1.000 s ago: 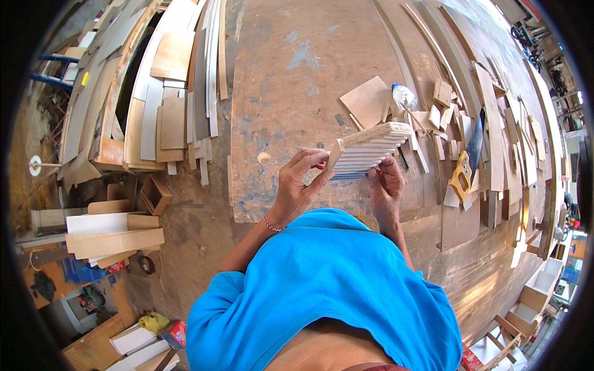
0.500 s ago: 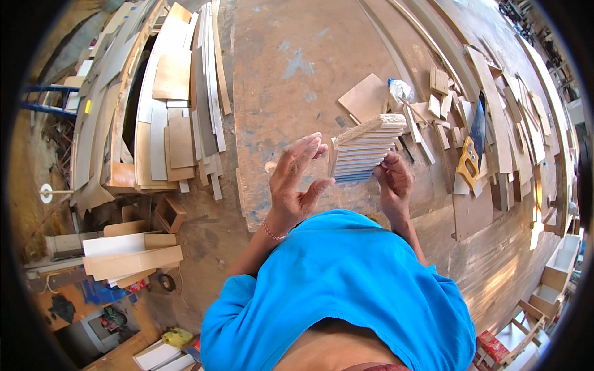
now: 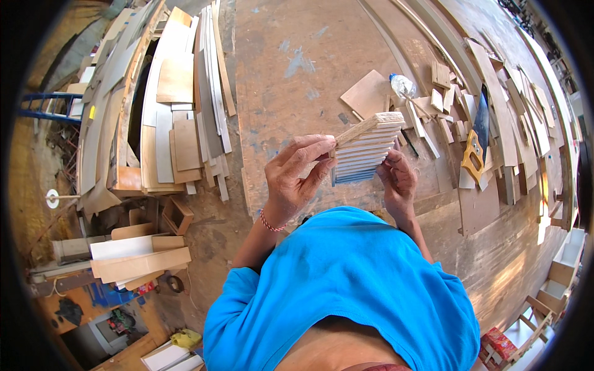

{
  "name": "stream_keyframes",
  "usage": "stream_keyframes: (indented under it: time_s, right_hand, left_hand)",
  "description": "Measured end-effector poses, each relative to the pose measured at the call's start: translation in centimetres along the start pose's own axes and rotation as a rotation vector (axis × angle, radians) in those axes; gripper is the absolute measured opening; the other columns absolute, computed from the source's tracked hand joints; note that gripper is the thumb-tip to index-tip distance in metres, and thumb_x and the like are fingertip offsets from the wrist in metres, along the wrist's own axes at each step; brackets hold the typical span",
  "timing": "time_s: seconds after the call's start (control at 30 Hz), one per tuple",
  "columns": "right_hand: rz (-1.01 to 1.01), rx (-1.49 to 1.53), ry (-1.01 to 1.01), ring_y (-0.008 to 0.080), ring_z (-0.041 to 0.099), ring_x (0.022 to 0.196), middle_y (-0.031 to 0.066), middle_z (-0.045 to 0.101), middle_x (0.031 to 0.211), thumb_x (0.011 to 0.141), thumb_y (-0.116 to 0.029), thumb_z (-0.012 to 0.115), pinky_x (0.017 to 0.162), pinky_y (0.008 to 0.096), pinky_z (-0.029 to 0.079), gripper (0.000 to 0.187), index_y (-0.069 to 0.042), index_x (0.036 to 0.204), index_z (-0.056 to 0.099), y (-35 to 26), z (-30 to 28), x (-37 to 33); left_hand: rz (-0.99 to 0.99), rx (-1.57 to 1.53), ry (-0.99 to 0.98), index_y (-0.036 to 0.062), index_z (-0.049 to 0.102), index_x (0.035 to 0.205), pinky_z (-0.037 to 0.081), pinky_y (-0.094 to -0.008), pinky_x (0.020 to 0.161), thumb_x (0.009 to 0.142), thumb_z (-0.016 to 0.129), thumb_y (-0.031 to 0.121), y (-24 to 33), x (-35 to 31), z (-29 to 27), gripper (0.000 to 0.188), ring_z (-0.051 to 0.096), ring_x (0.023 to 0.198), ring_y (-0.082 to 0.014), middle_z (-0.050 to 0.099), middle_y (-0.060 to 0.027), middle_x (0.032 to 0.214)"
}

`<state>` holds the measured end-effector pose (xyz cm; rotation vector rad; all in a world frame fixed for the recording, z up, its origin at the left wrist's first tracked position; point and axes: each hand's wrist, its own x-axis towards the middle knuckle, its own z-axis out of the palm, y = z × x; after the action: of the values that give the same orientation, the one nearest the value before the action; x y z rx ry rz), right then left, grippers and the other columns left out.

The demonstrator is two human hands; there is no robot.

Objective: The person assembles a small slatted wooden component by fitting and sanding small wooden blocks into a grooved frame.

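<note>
Between my hands a small slatted wooden piece [image 3: 365, 151] is held up over the workbench, with rows of thin parallel slats and a bare wooden edge along its top. My left hand [image 3: 296, 176] pinches its left edge between thumb and fingers. On the opposite side, my right hand [image 3: 398, 182] grips the lower right edge, its fingertips partly behind the slats. The slats near the bottom look bluish in shade.
A handsaw [image 3: 475, 145] with a wooden handle lies at right among wood offcuts [image 3: 442, 99]. A clear plastic bottle [image 3: 402, 86] and a square board [image 3: 366, 93] lie beyond the piece. Stacked planks [image 3: 176, 80] stand at left. The workbench [image 3: 278, 80] is paint-stained.
My left hand was apart from the slatted piece with its fingers spread; now it has closed on the left edge. My right hand keeps its hold.
</note>
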<state>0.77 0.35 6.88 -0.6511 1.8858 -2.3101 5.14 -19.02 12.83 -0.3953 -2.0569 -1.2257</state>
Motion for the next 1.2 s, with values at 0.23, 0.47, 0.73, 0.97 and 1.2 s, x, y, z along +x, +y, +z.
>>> stream_keyframes:
  time_s: [0.23, 0.47, 0.73, 0.97, 1.2]
  right_hand:
    - [0.011, -0.019, -0.021, 0.0141, 0.055, 0.097, 0.0077, 0.056, 0.101, 0.082, 0.011, 0.048, 0.083, 0.0257, 0.045, 0.030, 0.002, 0.111, 0.050, -0.3, 0.1, 0.1]
    - [0.039, 0.002, -0.003, 0.0126, 0.055, 0.095, 0.0061, 0.057, 0.101, 0.084, 0.006, 0.051, 0.082, 0.0247, 0.044, 0.027, 0.002, 0.111, 0.051, 0.1, -0.1, 0.1]
    - [0.362, 0.248, 0.134, 0.0159, 0.061, 0.086, 0.0129, 0.060, 0.100, 0.084, -0.010, 0.057, 0.069, 0.0291, 0.054, 0.033, 0.005, 0.113, 0.050, -2.3, 0.4, 3.1]
    - [0.485, 0.362, 0.125, 0.0151, 0.063, 0.077, 0.0126, 0.062, 0.092, 0.083, -0.010, 0.058, 0.060, 0.0275, 0.055, 0.032, 0.006, 0.110, 0.051, -1.4, -0.7, 4.7]
    - [0.544, 0.428, 0.073, 0.0172, 0.064, 0.077, 0.0147, 0.062, 0.092, 0.083, -0.009, 0.058, 0.059, 0.0262, 0.056, 0.032, 0.008, 0.109, 0.050, -1.3, 0.1, 4.8]
  left_hand:
    - [-0.099, -0.074, 0.063, 0.0013, 0.062, 0.090, 0.053, -0.0276, 0.070, 0.072, 0.068, 0.000, 0.4, 0.0, 0.2, 0.019, 0.063, 0.085, -0.0207, 0.064, -0.0115, 0.091]
    - [-0.111, -0.071, 0.072, 0.0006, 0.062, 0.091, 0.053, -0.0277, 0.070, 0.072, 0.068, 0.000, 0.3, 0.3, 0.3, 0.020, 0.063, 0.083, -0.0185, 0.064, -0.0112, 0.089]
    - [-0.433, -0.509, 0.032, -0.0025, 0.038, 0.127, 0.053, -0.0315, 0.076, 0.088, 0.052, 0.018, -2.0, 2.0, 0.5, 0.046, 0.060, 0.094, -0.0231, 0.056, -0.0183, 0.109]
    - [-0.504, -0.634, -0.008, -0.0006, 0.052, 0.116, 0.053, -0.0300, 0.080, 0.076, 0.063, 0.003, -2.2, -2.2, 0.7, 0.041, 0.057, 0.099, -0.0234, 0.051, -0.0156, 0.117]
    - [-0.394, -0.492, 0.061, 0.0056, 0.056, 0.113, 0.053, -0.0254, 0.080, 0.072, 0.064, 0.000, -2.1, -3.8, 1.3, 0.042, 0.057, 0.100, -0.0206, 0.051, -0.0131, 0.120]
